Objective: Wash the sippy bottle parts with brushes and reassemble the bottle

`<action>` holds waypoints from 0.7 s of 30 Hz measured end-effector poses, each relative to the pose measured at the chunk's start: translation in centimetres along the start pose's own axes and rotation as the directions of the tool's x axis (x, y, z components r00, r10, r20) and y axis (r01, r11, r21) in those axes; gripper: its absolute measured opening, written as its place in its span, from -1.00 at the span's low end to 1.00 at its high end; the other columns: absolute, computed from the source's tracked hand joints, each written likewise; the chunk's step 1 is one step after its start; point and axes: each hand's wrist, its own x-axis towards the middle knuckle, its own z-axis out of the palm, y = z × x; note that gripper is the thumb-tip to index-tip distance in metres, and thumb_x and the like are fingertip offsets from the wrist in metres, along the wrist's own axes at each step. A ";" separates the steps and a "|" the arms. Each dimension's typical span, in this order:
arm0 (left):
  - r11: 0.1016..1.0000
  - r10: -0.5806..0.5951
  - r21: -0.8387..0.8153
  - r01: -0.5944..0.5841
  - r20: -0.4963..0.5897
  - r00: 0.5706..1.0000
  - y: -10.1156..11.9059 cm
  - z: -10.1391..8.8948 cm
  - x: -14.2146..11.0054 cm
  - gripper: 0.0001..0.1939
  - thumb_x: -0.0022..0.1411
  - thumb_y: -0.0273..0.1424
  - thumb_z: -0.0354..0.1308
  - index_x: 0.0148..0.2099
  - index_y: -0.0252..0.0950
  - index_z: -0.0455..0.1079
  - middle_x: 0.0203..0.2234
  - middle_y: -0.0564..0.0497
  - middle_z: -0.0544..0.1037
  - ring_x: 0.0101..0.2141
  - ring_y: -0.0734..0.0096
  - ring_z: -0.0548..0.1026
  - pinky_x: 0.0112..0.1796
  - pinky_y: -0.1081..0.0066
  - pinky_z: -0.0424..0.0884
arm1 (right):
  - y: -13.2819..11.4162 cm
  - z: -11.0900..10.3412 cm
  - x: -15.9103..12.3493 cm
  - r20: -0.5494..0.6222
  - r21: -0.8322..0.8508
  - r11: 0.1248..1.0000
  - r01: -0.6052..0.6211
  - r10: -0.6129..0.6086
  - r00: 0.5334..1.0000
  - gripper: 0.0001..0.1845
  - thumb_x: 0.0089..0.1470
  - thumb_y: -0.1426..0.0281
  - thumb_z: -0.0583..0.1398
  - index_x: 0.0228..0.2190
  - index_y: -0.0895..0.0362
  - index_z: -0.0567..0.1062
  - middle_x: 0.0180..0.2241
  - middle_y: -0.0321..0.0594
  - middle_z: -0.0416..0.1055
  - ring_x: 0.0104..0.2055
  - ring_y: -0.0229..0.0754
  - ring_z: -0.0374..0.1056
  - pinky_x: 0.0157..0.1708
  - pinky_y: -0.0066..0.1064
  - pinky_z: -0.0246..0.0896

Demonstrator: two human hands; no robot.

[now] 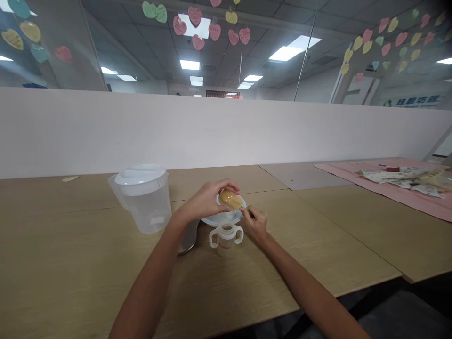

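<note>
In my left hand [208,200] is a rounded, shiny, amber-yellow object [230,199], held on its side above the table; its exact kind is unclear. My right hand [256,223] pinches a thin stick-like tool [244,208], whose yellowish tip meets the right end of the amber object. Directly below stands a clear baby cup [226,241] with two side handles, upright and without a lid. Behind the cup, a pale plate or bowl [212,220] is partly covered by my hands. Part of a grey metal tray [189,238] shows beside my left forearm.
To the left stands a translucent plastic pitcher [150,207] with a white lid. A small flat beige piece [70,179] lies farther back. On the right, a pink sheet [356,176] bears several wrapped items [399,178]. A white partition [212,132] borders the table [328,245] at the back.
</note>
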 end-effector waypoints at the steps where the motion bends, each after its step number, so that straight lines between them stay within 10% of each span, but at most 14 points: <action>1: 1.000 -0.005 -0.006 0.005 0.000 1.000 -0.1 0.0 0.0 -0.58 -0.06 -0.53 0.22 -0.08 -0.27 0.32 -0.12 -0.03 0.49 -0.11 0.32 0.45 -0.07 0.32 0.35 | 0.0 0.0 0.0 0.002 -0.008 1.000 0.013 -0.013 1.000 -0.55 0.12 0.22 0.10 -0.70 0.17 0.28 -0.73 -0.42 0.06 -0.64 -0.42 -0.06 -0.57 -0.52 -0.09; 21: 1.000 0.015 0.006 -0.015 0.038 0.999 -1.2 -0.3 0.1 -0.60 -0.02 -0.48 0.24 -0.08 -0.24 0.33 -0.10 -0.01 0.46 -0.09 0.32 0.43 -0.07 0.28 0.35 | 0.5 -0.7 0.6 -0.014 -0.041 0.983 0.181 -0.181 0.983 -0.53 0.07 0.24 0.15 -0.74 0.14 0.16 -0.75 -0.42 0.01 -0.65 -0.41 -0.09 -0.58 -0.49 -0.13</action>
